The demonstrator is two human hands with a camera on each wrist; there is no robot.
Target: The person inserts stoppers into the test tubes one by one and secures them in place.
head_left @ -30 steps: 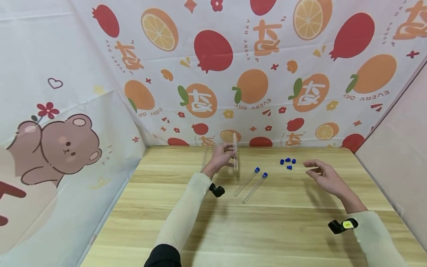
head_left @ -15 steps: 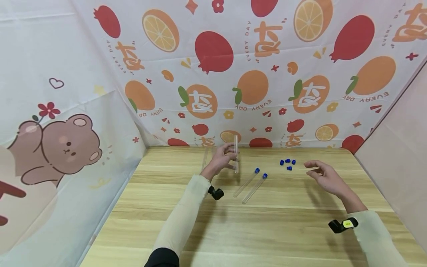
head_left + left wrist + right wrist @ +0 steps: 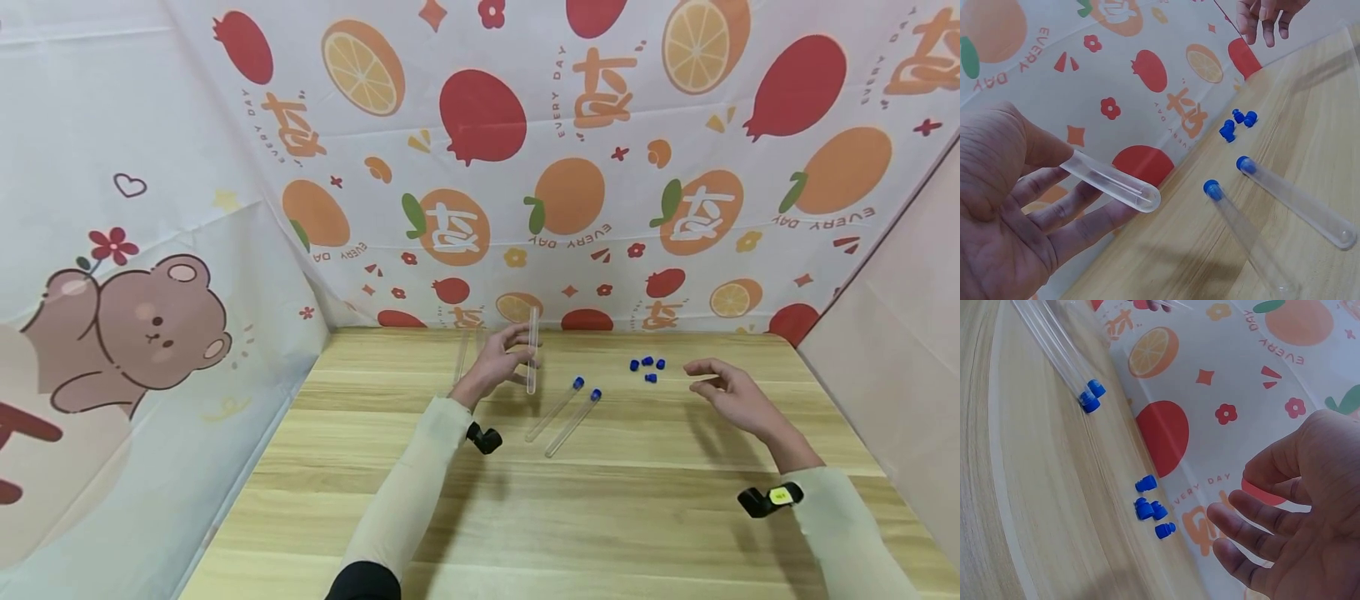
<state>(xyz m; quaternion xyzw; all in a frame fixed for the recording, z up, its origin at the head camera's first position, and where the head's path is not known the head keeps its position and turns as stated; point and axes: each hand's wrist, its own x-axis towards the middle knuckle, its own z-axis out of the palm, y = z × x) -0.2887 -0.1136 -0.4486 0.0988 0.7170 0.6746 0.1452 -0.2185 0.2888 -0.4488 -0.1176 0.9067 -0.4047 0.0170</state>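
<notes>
My left hand (image 3: 498,360) pinches a clear test tube (image 3: 1113,181) between thumb and fingers. In the head view that tube stands nearly upright, its rounded end down, above the table. Two test tubes with blue stoppers lie side by side on the wood; one of them (image 3: 573,423) is nearer the front, the other (image 3: 551,413) just left of it. My right hand (image 3: 735,402) hovers over the right side of the table, fingers loosely bent and holding nothing. Nearest to it is a small group of loose blue stoppers (image 3: 1146,483).
Behind the left hand lie clear tubes (image 3: 461,357), partly hidden by it. A fruit-print cloth (image 3: 600,242) hangs along the back edge of the wooden table (image 3: 600,525). A bear-print cloth (image 3: 247,400) closes the left side, and a plain pale panel (image 3: 892,333) the right.
The left hand has brought the upright tube slightly lower and a little to the right. The right hand has stayed almost still, and the stoppers and capped tubes lie as before.
</notes>
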